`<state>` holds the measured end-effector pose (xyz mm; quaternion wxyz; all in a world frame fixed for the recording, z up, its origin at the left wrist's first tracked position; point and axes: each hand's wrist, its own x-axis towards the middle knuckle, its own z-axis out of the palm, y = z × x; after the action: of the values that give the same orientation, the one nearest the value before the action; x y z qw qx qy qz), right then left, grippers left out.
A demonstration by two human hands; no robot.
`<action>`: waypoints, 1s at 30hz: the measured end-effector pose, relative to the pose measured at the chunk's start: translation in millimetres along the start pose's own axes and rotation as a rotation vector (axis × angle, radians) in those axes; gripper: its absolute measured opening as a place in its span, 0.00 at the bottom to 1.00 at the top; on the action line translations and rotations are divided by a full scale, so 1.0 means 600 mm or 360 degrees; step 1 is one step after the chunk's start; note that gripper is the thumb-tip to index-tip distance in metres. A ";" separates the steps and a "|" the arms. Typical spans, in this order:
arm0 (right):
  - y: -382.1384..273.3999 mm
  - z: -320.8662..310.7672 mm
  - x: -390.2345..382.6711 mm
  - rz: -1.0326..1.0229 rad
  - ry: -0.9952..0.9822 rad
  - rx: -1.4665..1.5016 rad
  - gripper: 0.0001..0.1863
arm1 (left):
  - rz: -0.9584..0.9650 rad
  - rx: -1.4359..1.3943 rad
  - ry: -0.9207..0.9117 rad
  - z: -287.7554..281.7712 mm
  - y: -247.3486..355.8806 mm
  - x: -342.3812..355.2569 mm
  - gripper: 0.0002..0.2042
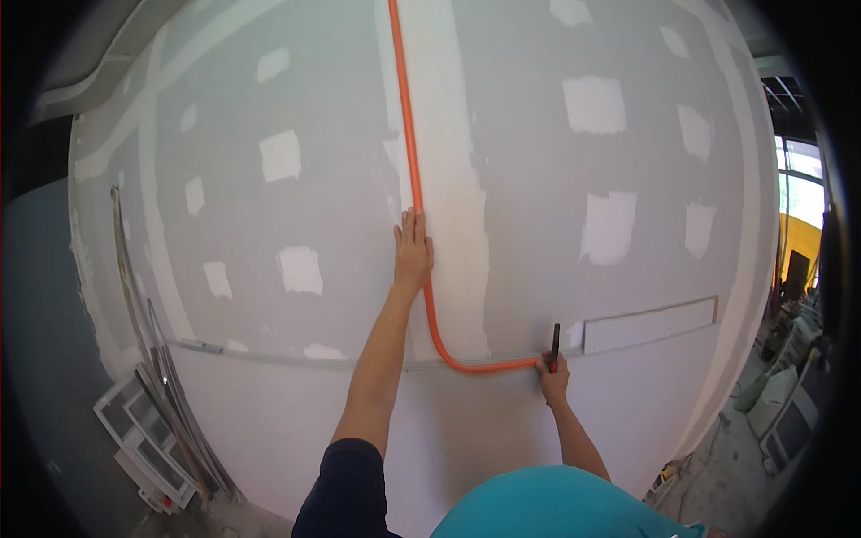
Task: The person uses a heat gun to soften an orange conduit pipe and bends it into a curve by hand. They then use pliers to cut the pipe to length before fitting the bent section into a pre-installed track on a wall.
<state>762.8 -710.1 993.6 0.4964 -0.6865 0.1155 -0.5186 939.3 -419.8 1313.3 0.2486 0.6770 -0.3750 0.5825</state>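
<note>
A bent orange pipe (pixel 408 121) runs down the grey drywall, curves near the board's lower ledge, and turns to the right. My left hand (pixel 413 255) lies with stretched fingers over its upright stretch, pressing it to the wall. At the pipe's right end is my right hand (pixel 554 384), its fingers closed around a slim black tool with a bit of red (pixel 555 339), which points upward. Whether those fingers also grip the pipe end cannot be made out. The tool's exact kind does not show.
A narrow ledge (pixel 296 361) crosses the wall, with a pale board strip (pixel 650 325) on it at right and a small metal piece (pixel 199 346) at left. Long strips (pixel 126 251) and white frames (pixel 148 439) lean at lower left. A teal rounded surface (pixel 556 507) fills the bottom.
</note>
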 end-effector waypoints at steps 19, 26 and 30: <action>0.015 0.001 0.021 0.0001 -0.0132 -0.0018 0.16 | 0.0029 0.0127 -0.0127 0.041 -0.032 -0.015 0.37; 0.010 -0.006 0.010 0.0058 -0.0130 0.0159 0.15 | -0.0013 0.0152 -0.0164 0.029 -0.014 -0.022 0.37; -0.003 0.003 0.010 0.0064 -0.0208 0.0129 0.14 | 0.0004 0.0228 -0.0003 0.019 -0.031 -0.015 0.37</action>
<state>765.8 -712.2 998.7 0.5406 -0.6957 0.0755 -0.4670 960.7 -415.4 1304.1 0.1984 0.6931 -0.3335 0.6075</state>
